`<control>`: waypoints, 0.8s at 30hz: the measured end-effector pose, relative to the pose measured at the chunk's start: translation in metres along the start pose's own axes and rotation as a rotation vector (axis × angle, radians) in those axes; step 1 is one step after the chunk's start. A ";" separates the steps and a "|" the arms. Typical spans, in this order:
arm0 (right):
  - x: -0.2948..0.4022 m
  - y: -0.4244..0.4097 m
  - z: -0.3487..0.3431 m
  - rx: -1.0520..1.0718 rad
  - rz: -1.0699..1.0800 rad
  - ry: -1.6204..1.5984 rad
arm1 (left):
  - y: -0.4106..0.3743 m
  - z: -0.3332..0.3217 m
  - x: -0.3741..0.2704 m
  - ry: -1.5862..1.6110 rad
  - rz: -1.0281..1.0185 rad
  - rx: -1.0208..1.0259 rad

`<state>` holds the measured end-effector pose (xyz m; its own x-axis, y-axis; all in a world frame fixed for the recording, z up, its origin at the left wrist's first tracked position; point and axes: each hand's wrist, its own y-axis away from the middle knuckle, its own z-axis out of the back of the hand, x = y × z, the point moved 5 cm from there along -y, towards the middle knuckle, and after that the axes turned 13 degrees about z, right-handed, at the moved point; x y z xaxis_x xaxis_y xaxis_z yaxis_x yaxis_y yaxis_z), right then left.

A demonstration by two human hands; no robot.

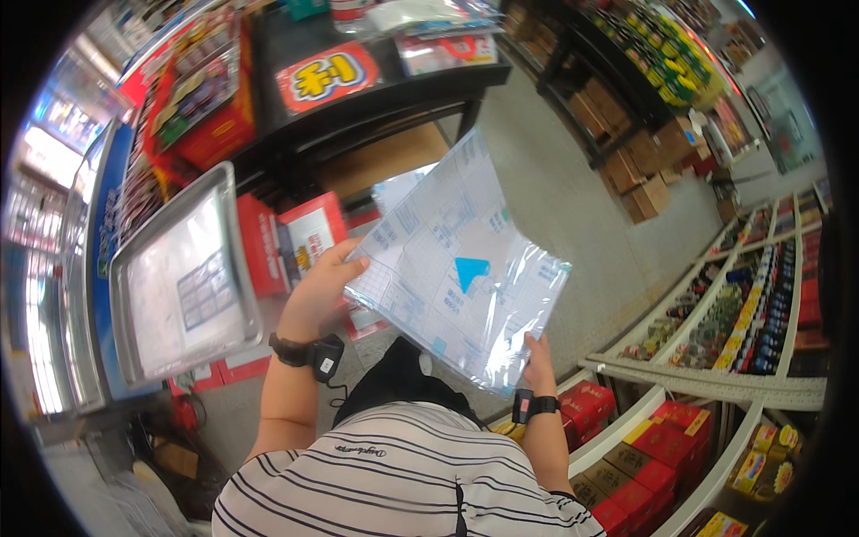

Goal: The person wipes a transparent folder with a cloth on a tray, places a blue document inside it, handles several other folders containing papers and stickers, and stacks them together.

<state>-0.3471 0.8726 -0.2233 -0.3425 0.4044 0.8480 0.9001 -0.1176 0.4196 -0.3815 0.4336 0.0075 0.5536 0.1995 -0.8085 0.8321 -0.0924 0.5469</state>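
Note:
My left hand point(330, 278) grips the left corner of a large, clear plastic sheet or packet point(436, 268) with printed marks and a grid pattern. Its surface shines, and a bright blue patch shows near its middle. At the sheet's lower right edge, my right hand point(538, 362) is closed on it, its fingers partly hidden behind it. The sheet is held tilted in front of my body. Each wrist wears a black strap with a small device.
A metal tray point(251, 322) stands at the left beside red boxes point(262, 248). Ahead is a black table point(282, 47) with a red and yellow sign point(327, 75). Shelves of bottles point(725, 315) and red gift boxes point(644, 470) line the right. Cardboard boxes point(645, 199) sit on the floor farther off.

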 end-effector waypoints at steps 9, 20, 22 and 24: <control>0.138 0.042 -0.190 0.413 0.269 0.173 | 0.182 0.115 0.006 0.356 -0.315 -0.242; 0.065 0.131 -0.476 0.960 0.217 0.158 | 0.369 0.299 0.064 0.395 -0.435 -0.756; 0.041 0.141 -0.518 1.035 0.171 0.189 | 0.388 0.338 0.073 0.385 -0.389 -0.791; 0.019 0.147 -0.549 1.070 0.135 0.205 | 0.396 0.376 0.080 0.390 -0.370 -0.776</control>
<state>-0.3690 0.3649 0.0327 -0.1732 0.2774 0.9450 0.6680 0.7382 -0.0943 0.0046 0.0460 0.0778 0.0914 0.4117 -0.9067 0.6193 0.6896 0.3755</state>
